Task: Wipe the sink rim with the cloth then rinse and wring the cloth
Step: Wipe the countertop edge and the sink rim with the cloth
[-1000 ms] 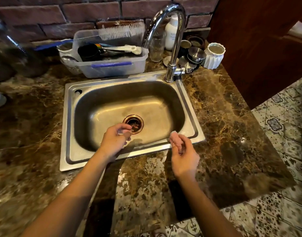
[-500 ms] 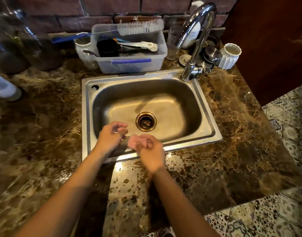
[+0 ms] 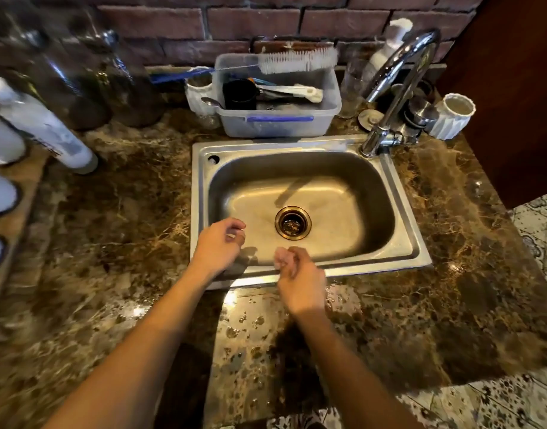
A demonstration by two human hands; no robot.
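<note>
Across the whole view, dark brown marbled counter (image 3: 111,243), wet patches with glare near the front edge. Steel sink (image 3: 416,243) set into it, basin dry-looking, faucet's shadow across the bottom. Clear plastic tub (image 3: 278,122) just behind the sink's back rim, holding a black cup (image 3: 238,94) and utensils; white bottle brush (image 3: 297,60) lies across the tub's top edge. Chrome faucet (image 3: 399,88) stands at the sink's back-right corner, spout arched up. White ribbed cup (image 3: 451,116) to the right of the faucet. Left hand (image 3: 218,246) hangs over the front-left corner of the basin, fingers loosely curled, nothing seen in it. Right hand (image 3: 300,280) over the front rim near its middle, fingers curled round a small pink cloth (image 3: 281,257); cloth is bunched into a wad, sticking out on the hand's left side, at the basin's front edge. Motion blur, so cannot tell if cloth touches the rim. Brass drain (image 3: 293,222) in the basin centre, just beyond both hands.
</note>
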